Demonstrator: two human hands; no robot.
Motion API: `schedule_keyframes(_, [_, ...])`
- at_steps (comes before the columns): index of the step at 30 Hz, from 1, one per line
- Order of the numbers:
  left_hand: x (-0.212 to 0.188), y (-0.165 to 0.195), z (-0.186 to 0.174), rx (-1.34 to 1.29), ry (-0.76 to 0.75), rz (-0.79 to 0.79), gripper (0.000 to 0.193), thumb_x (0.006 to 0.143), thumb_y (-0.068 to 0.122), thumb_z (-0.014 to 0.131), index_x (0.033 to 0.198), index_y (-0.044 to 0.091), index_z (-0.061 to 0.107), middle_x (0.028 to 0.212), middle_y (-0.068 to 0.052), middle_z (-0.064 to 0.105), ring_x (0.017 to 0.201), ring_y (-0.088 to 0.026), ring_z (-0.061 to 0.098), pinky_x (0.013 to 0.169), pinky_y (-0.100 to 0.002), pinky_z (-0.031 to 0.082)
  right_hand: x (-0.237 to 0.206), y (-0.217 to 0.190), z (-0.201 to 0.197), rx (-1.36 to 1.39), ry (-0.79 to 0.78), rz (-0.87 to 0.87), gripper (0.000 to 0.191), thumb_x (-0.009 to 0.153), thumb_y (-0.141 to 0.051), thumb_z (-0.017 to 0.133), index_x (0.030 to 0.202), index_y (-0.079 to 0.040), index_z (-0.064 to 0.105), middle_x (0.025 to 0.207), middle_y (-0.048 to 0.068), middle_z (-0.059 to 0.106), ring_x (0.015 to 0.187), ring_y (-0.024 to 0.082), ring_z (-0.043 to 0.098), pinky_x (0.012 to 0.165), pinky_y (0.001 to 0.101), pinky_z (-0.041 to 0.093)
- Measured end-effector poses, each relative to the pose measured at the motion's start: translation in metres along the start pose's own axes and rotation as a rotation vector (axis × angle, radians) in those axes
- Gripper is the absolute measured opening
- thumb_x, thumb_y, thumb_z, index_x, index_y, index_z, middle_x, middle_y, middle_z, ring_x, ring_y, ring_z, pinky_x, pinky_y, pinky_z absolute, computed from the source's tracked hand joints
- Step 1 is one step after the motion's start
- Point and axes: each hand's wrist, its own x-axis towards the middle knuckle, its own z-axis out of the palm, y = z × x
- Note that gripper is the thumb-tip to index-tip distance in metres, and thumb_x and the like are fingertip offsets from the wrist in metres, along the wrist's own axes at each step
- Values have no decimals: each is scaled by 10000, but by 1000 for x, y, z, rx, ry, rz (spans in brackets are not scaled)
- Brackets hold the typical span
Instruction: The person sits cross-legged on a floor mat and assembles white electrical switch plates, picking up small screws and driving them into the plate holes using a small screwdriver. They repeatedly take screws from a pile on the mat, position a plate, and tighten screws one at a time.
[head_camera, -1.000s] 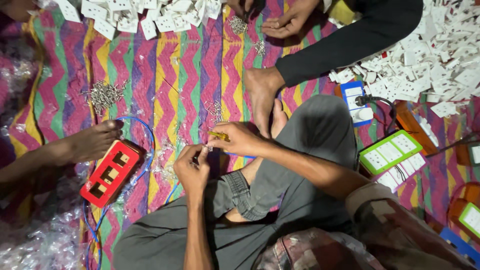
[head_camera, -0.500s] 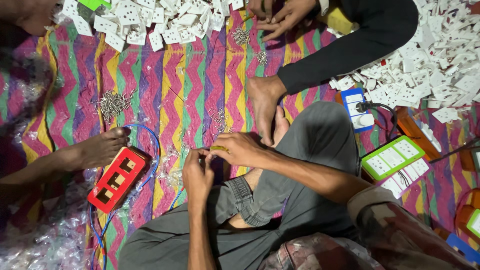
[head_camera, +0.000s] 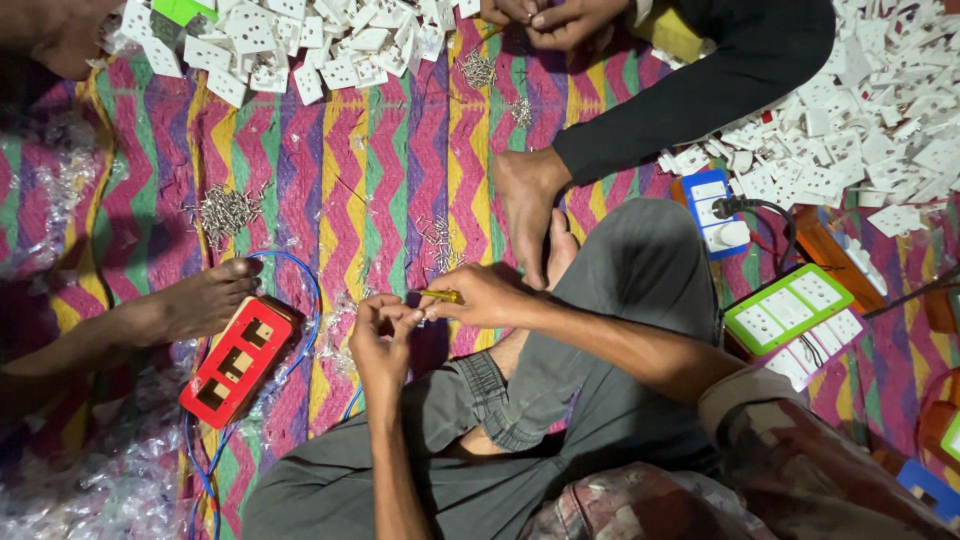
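Small yellow-handled screwdriver (head_camera: 441, 296) sits in the right hand (head_camera: 490, 297), fingers closed round it, tip pointing toward nine o'clock at the left hand (head_camera: 383, 335). Left hand is pinched shut on something tiny at its fingertips; too small to tell, likely a screw or small fitting. Both hands meet just above the person's folded knee, over the zigzag-striped mat (head_camera: 380, 170). Judgement: the step in hand is seating or driving a small fastener, tool tip being brought to the piece. The next move would call for steady alignment of tip and part, and a firm pinch so the piece does not slip. At eight o'clock from the hands lies a red switch-box housing (head_camera: 238, 360) with a blue wire (head_camera: 305, 290) looping round it, a co-worker's bare foot (head_camera: 200, 300) touching its upper end. Loose screws (head_camera: 225, 208) lie at ten o'clock, a smaller scatter (head_camera: 437, 240) just above the hands. At two o'clock, a green-edged switch panel (head_camera: 790, 305); beyond it and along the top, heaps of white socket plates (head_camera: 850, 130). At twelve, another person's hands (head_camera: 545, 15) work.
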Motion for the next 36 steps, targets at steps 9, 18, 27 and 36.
schedule_keyframes(9, [2,-27,21,-287,0,-49,216,912,56,769,1107,-30,740,909,-67,732,815,-118,665,759,-265,530,1,1,14,169,221,-77,200,931,-233,727,989,-53,662,765,11,687,705,52,606,606,268,491])
schedule_keyframes(18, [17,-69,5,-202,291,39,180,921,121,771,1002,-39,754,882,-53,730,808,-115,654,755,-267,545,10,3,17,290,-50,25,264,1103,-230,524,1293,-75,622,890,6,657,861,81,648,793,268,540])
schedule_keyframes(27, [20,-58,-10,-281,320,22,138,923,68,776,1021,-29,774,915,-38,740,811,-86,646,738,-239,525,20,-3,29,325,-185,63,422,1104,-150,486,1520,-100,441,837,16,650,728,56,529,667,218,431])
schedule_keyframes(36, [17,-37,-8,-200,200,106,84,924,12,760,1000,-22,764,929,-60,726,842,-113,662,758,-244,520,20,12,30,397,-159,-5,306,1131,-107,487,1435,-66,489,879,14,634,840,69,607,796,252,503])
